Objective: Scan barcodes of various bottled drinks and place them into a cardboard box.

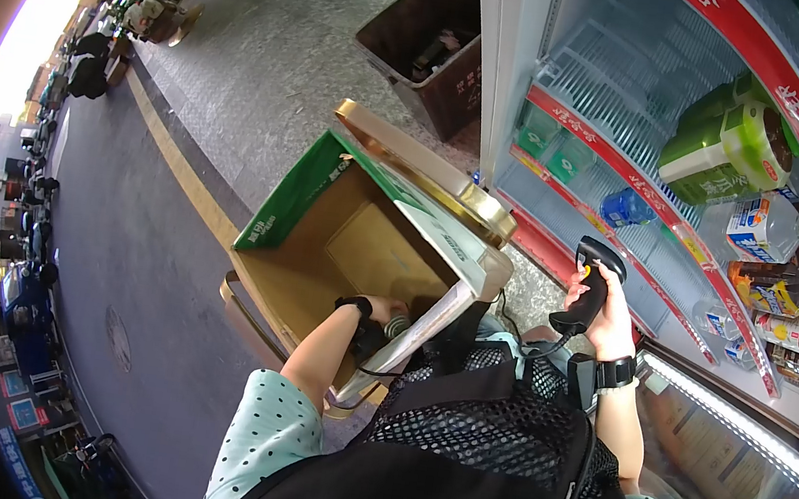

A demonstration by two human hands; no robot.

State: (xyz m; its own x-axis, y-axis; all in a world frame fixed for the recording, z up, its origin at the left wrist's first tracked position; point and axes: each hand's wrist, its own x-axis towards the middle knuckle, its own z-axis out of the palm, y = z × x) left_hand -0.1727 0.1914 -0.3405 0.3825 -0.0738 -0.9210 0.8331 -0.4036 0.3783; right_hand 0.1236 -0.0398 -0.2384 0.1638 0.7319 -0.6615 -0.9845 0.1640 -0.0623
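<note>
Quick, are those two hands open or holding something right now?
Left hand: inside the cardboard box; open or closed cannot be told.
Right hand: closed around the black handheld scanner.

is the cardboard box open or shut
Open: nothing covers the mouth of the cardboard box, its brown inside shows, and the left hand reaches into it.

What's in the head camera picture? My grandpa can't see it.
A person's right hand holds a black, pistol-shaped scanner, while the left hand is inside an open brown-and-green cardboard box. On the picture's right, a white-framed fridge with red-edged shelves holds plastic drink bottles; a dark brown, open-topped bin stands beyond the box.
</note>
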